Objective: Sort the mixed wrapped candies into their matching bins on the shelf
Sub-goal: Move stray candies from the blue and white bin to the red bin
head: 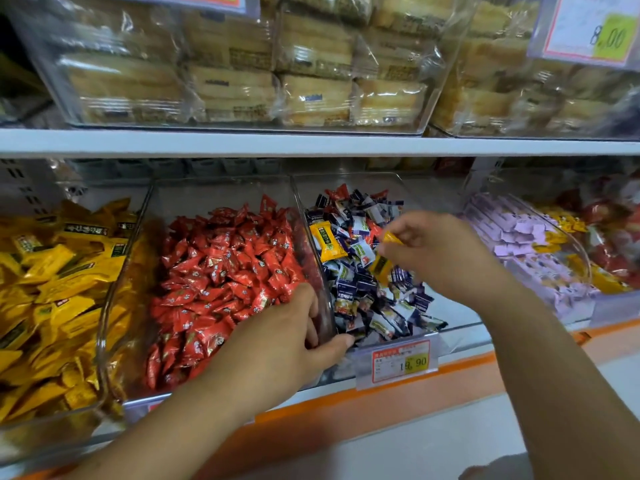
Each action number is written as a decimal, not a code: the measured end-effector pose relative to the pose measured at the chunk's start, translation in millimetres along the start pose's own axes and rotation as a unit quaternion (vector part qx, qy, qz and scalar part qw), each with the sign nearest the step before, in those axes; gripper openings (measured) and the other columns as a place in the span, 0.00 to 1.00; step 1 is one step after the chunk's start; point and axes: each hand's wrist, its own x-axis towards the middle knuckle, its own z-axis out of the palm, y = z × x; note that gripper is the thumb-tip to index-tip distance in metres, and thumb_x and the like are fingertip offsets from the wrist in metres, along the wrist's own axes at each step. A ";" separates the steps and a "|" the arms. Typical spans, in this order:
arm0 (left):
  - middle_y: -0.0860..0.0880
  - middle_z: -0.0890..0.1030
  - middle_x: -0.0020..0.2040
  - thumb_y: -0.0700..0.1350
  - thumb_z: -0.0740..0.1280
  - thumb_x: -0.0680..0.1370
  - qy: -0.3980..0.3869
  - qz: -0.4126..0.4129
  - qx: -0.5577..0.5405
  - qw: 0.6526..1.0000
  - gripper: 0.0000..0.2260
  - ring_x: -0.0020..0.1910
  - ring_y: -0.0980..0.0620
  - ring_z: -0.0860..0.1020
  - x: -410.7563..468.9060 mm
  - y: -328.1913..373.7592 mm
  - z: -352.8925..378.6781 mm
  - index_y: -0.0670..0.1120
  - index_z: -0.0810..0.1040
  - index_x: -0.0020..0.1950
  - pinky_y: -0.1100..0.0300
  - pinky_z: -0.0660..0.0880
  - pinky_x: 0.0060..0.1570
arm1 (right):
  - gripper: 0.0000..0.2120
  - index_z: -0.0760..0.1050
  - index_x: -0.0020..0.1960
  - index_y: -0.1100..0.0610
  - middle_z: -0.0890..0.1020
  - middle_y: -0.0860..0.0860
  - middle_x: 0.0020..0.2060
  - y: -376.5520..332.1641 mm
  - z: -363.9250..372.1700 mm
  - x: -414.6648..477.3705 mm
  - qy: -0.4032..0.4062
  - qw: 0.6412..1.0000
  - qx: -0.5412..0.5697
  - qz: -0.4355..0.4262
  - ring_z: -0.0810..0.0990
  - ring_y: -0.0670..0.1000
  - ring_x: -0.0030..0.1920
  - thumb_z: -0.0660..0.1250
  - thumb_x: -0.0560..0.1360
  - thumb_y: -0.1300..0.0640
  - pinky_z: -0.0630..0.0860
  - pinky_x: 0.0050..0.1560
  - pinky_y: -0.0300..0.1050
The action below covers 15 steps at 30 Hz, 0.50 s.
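I count four candy bins on the lower shelf (467,374): yellow bin (104,327), red bin (221,190), blue bin (415,187), purple bin (586,268). Above, two pastry bins (242,129). Two readable price tags (400,362). Yellow candies (327,242) at the blue bin: one lying, one or perhaps two in the right hand (436,251).

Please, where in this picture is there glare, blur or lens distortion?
Head view: glare streaks the clear wrap of the pastries on top; the right hand and its yellow candy are motion-blurred; the white shelf edge bows slightly, a wide-angle effect; the corners are soft, while the price tag reads clearly.
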 end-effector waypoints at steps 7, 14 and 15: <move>0.58 0.80 0.40 0.72 0.56 0.70 0.013 0.007 -0.032 0.999 0.21 0.35 0.59 0.78 -3.0 2.8 -4.3 0.57 0.63 0.49 0.52 0.77 0.39 | 0.28 0.59 0.74 0.36 0.77 0.53 0.57 -10.5 54.0 18.5 -0.107 0.987 -0.094 -0.078 0.75 0.47 0.36 0.64 0.79 0.53 0.73 0.41 0.40; 0.60 0.78 0.41 0.63 0.62 0.74 0.134 0.025 -0.114 0.984 0.11 0.32 0.59 0.74 -2.9 7.5 -14.5 0.57 0.70 0.45 0.58 0.72 0.32 | 0.11 0.79 0.58 0.50 0.76 0.49 0.52 1.3 50.7 19.4 0.033 0.992 -0.081 -0.090 0.77 0.51 0.48 0.60 0.81 0.52 0.71 0.47 0.43; 0.62 0.77 0.41 0.62 0.62 0.75 0.149 0.027 -0.107 0.983 0.10 0.31 0.59 0.74 -2.1 7.8 -16.4 0.57 0.70 0.45 0.60 0.71 0.32 | 0.10 0.78 0.59 0.49 0.77 0.48 0.53 3.8 48.0 18.2 0.040 0.993 -0.067 -0.087 0.77 0.49 0.47 0.61 0.81 0.52 0.72 0.47 0.43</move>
